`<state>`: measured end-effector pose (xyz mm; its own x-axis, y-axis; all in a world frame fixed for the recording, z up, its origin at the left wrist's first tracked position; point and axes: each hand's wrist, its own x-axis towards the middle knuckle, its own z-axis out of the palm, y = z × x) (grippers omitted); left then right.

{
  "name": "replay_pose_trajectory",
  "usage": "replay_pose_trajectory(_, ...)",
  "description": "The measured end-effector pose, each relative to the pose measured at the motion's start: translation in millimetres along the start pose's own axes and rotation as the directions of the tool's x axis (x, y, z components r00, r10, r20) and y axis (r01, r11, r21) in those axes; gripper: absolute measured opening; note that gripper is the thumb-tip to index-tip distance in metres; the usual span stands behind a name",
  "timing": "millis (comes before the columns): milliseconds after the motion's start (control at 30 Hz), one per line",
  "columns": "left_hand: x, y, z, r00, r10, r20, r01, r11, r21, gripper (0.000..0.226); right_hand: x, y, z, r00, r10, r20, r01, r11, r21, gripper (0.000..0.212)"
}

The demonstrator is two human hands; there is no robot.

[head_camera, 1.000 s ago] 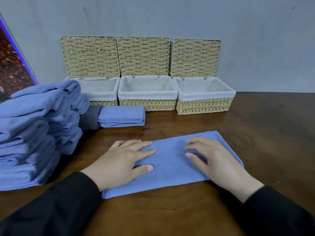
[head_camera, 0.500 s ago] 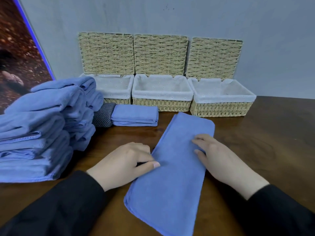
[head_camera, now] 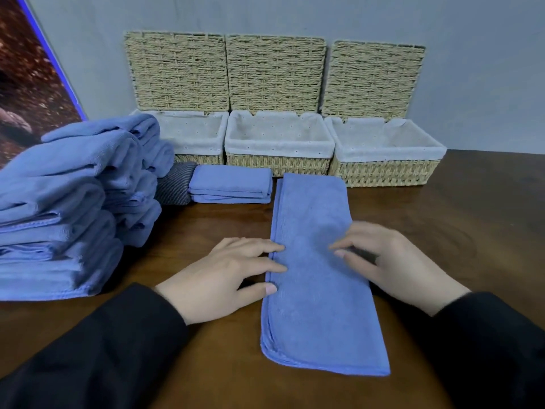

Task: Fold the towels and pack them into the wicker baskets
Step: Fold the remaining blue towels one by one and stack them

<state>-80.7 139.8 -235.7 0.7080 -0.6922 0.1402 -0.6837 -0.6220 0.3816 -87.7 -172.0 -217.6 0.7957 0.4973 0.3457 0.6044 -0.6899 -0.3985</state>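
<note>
A blue towel [head_camera: 317, 305], folded into a long strip, lies on the wooden table running from near me toward the baskets. My left hand [head_camera: 224, 276] rests flat with its fingertips on the strip's left edge. My right hand [head_camera: 389, 261] lies on the strip's right edge with fingers extended, slightly blurred. Three wicker baskets with white liners stand open at the back: left [head_camera: 194, 157], middle [head_camera: 278, 163], right [head_camera: 383, 172]. Each holds nothing visible. A folded blue towel [head_camera: 231, 185] sits in front of the left basket.
A tall pile of blue towels [head_camera: 67, 208] fills the left side of the table. A dark grey striped cloth [head_camera: 174, 187] lies between the pile and the folded towel. The basket lids lean upright against the grey wall. Bare table [head_camera: 472, 231] spreads to the right.
The strip was turned from lying across the table to lying lengthwise away from me. Both hands stayed on it and now sit at its two long edges.
</note>
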Motion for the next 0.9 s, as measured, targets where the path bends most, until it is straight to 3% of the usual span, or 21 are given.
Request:
replay_pose_trajectory(67,-5,2,-1,1.0,0.02,-0.005,-0.02,1.0,0.0,0.047,-21,-6,-5,0.994,-0.047,0.102,0.053,0.997,-0.061,0.016)
replay_pose_trajectory(200,-13,9,1,0.993,0.089,0.077,-0.088,0.996,-0.025,0.045,-65,-6,-10,0.978,-0.035,0.206,0.061,0.991,-0.121,0.049)
replay_pose_trajectory(367,-14,15,1,0.994,0.098,0.044,-0.096,0.995,-0.035,0.035,-84,-20,-9,0.947,-0.037,0.32,0.064,0.995,-0.073,0.047)
replay_pose_trajectory(467,-16,23,-2,0.988,0.126,0.095,-0.117,0.989,-0.095,0.035,-79,-24,-1,0.972,-0.041,0.232,0.063,0.994,-0.09,0.032)
replay_pose_trajectory(600,-18,35,-7,0.96,0.118,0.253,-0.116,0.993,-0.021,0.079,-70,-36,3,0.993,0.116,0.031,-0.118,0.992,0.046,0.027)
replay_pose_trajectory(633,-17,36,-5,0.96,0.105,0.258,-0.115,0.993,0.022,0.081,-68,-41,3,0.986,0.167,0.004,-0.167,0.981,0.101,0.028)
replay_pose_trajectory(700,-14,36,1,0.982,0.085,0.166,-0.095,0.994,0.052,0.061,-65,-49,2,0.969,0.248,-0.016,-0.241,0.953,0.181,0.037)
replay_pose_trajectory(767,-11,37,3,0.999,0.005,0.036,-0.003,0.998,-0.067,0.035,-63,-51,1,0.946,0.323,-0.029,-0.31,0.926,0.215,0.045)
replay_pose_trajectory(833,-9,36,-3,0.983,-0.181,0.033,0.182,0.93,-0.321,0.035,-59,-54,-4,0.927,0.375,-0.031,-0.351,0.892,0.284,0.034)
replay_pose_trajectory(900,-10,42,-12,0.964,-0.253,0.084,0.259,0.811,-0.525,0.042,-56,-60,-14,0.922,0.387,0.014,-0.36,0.842,0.403,0.026)
